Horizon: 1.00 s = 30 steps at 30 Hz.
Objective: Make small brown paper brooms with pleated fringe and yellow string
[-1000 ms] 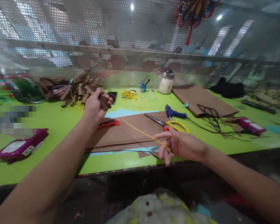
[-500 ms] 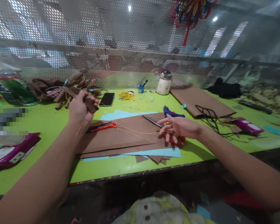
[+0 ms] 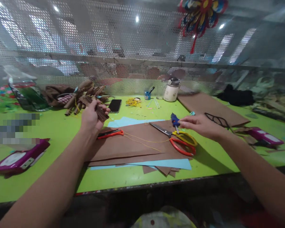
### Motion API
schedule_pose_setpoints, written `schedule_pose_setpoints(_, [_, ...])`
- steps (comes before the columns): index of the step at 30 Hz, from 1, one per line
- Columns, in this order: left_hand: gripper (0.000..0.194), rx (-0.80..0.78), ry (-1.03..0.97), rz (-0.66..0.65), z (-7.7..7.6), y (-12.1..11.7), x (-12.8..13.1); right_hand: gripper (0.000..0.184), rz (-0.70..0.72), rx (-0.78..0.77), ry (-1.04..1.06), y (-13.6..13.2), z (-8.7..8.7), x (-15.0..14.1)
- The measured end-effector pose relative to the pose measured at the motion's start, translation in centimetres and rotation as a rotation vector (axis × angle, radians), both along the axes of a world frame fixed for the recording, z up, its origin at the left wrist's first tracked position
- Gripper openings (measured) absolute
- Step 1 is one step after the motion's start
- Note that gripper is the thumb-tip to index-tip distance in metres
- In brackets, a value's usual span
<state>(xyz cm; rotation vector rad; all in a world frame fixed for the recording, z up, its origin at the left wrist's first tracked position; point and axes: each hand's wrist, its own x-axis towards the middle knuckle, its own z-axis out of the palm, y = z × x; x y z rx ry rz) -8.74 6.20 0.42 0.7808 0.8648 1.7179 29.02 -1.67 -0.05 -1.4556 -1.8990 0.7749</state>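
My left hand (image 3: 93, 116) is wrapped round a folded strip of pleated brown paper (image 3: 101, 114). Between the fingers of my right hand (image 3: 197, 125) is the blue glue gun (image 3: 175, 120), tilted, a pale stick showing at its lower end. Just below it lie large scissors (image 3: 165, 130) with a red and a yellow handle. A red-handled cutting tool (image 3: 112, 133) rests beside my left wrist on the brown paper sheets (image 3: 133, 144). Thin yellow string (image 3: 144, 138) runs across these sheets, and light blue paper (image 3: 175, 164) sticks out underneath.
Rolled brown paper pieces (image 3: 85, 90), a phone (image 3: 115, 106), yellow string (image 3: 133, 102), a blue jar (image 3: 147, 95) and a white bottle (image 3: 171, 90) stand or lie farther back. Purple packs (image 3: 21, 158) are at both sides. A black cord (image 3: 216, 119) lies right of my right hand.
My right hand has gone from open above the scissors to gripping the glue gun, which is now raised and turned. My left hand keeps its hold on the pleated paper. The view has shifted slightly.
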Motion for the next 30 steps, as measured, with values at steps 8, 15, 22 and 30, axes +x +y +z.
schedule_pose_setpoints(8, [0.012, 0.054, 0.065, -0.398, -0.1, -1.6, 1.1, 0.033, -0.050, 0.200, 0.058, 2.8, 0.1, -3.7])
schedule_pose_setpoints(15, [0.018, -0.096, 0.332, -0.984, -1.4, -3.8, 2.8, 0.024, 0.088, 0.235, 0.256, 3.9, 1.6, -7.8])
schedule_pose_setpoints(22, [0.020, -0.141, 0.335, -1.274, -2.1, -4.9, 4.5, 0.034, 0.311, -0.041, 0.553, 3.6, 0.2, -10.5])
schedule_pose_setpoints(30, [0.016, -0.232, 0.326, -1.262, -2.2, -5.6, 5.0, 0.016, 0.265, 0.032, 0.221, 3.7, -0.5, -10.4])
